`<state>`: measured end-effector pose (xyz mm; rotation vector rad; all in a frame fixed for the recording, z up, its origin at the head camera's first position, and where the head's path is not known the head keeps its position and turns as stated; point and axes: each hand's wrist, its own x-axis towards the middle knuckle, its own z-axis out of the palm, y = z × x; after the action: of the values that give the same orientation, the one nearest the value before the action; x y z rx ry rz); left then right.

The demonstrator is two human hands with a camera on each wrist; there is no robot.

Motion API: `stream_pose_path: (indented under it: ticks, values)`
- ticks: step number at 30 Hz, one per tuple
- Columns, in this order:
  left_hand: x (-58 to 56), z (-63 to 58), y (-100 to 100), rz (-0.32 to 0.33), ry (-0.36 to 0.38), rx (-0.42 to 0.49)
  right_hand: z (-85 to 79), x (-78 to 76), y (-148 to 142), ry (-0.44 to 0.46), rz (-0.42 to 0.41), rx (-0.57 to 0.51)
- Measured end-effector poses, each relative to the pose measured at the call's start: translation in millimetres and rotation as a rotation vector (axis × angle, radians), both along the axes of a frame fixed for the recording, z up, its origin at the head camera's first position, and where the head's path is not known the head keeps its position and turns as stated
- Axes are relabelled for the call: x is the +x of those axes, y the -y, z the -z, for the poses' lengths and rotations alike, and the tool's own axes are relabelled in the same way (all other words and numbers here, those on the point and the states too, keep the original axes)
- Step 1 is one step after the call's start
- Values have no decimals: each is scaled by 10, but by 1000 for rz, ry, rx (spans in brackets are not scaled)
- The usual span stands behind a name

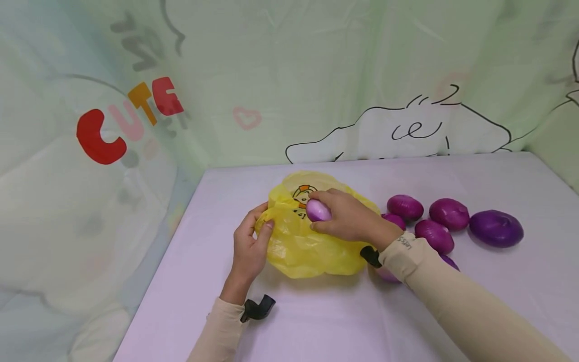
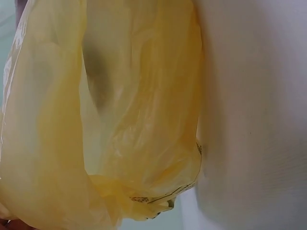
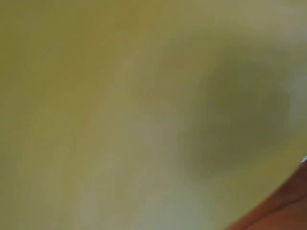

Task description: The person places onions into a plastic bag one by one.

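Note:
A thin yellow plastic bag [image 1: 307, 256] lies crumpled on the table in the head view, with a cartoon print near its far side. My left hand [image 1: 250, 246] pinches the bag's left edge between thumb and fingers. Over the bag, my right hand [image 1: 350, 216] grips a pale purple onion [image 1: 318, 210]. The left wrist view is mostly filled by the bag [image 2: 158, 96] and its folds, with a fingertip at the lower left corner. Blurred yellow plastic [image 3: 72, 96] fills the right wrist view; part of my right hand [image 3: 283, 211] shows at lower right, and the onion is hidden there.
Several purple onions [image 1: 449, 214] sit to the right of the bag, some partly behind my right forearm. A darker purple onion [image 1: 496, 229] lies farthest right. The table [image 1: 316, 322] has a pale cloth, and a printed curtain [image 1: 280, 75] hangs behind it.

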<state>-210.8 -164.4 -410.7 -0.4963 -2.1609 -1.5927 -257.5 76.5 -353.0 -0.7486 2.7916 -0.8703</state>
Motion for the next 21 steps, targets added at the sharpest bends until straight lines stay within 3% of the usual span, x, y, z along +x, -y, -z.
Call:
stream_pose_path:
  ticks: [21]
  values:
    - [-1, 50, 2, -5, -35, -11, 240, 3, 33, -4, -102, 90]
